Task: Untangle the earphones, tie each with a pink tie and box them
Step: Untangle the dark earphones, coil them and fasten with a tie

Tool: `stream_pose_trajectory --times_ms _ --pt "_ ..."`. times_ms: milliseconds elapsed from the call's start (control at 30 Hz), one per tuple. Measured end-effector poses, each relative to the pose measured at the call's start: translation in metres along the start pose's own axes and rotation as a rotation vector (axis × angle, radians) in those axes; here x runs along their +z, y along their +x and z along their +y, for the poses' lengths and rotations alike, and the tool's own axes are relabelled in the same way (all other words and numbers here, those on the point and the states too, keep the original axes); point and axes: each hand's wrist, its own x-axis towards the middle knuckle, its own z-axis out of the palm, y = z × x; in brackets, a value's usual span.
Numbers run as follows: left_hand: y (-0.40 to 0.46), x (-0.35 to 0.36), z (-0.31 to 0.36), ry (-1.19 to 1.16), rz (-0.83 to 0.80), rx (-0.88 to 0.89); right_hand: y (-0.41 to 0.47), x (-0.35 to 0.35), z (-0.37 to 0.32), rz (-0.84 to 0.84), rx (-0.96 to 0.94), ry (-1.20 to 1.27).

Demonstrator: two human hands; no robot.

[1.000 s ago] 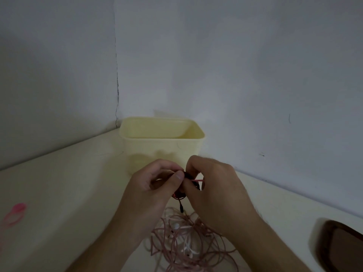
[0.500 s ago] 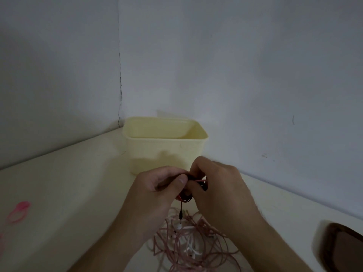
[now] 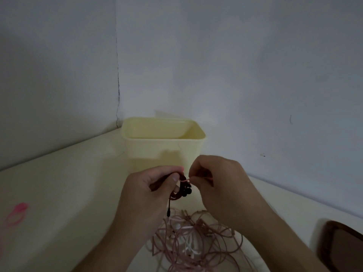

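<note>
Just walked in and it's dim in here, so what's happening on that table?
A person is bundling earphones. The left hand holds a coiled dark red earphone, while the right hand pinches a pink tie at the coil. A tangle of pink and white earphone cords still lies on the table below. The cream box stands behind the hands; its inside is not visible. Another pink tie lies far left.

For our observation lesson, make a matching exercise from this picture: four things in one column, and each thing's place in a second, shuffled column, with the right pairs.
Things:
1. yellow box
2. dark red earphone bundle
3. tangled pink and white cords
4. loose pink tie

Places:
A. table, far left
B. held between both hands
C. in the wall corner
D. on the table below the hands

Pairs: 1-C, 2-B, 3-D, 4-A
</note>
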Motion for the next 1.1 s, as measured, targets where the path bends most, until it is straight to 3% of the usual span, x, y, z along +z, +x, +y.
stream_pose_trajectory --times_ms 133,333,533,800,1100 --pt "-0.002 0.002 0.003 -0.052 -0.04 0.023 0.002 -0.003 0.003 0.09 -0.03 0.079" --pt "-0.006 0.002 0.01 -0.211 -0.057 0.013 0.003 0.007 0.012 0.192 0.08 0.325" --pt "-0.005 0.002 0.007 -0.387 -0.1 -0.026 0.004 0.007 0.01 0.162 0.093 0.461" --pt "-0.002 -0.002 0.009 -0.404 -0.061 -0.019 0.002 0.008 0.007 0.007 0.147 0.523" --pt "-0.004 0.001 0.006 -0.511 -0.114 -0.129 0.001 0.013 0.006 0.041 0.178 0.611"
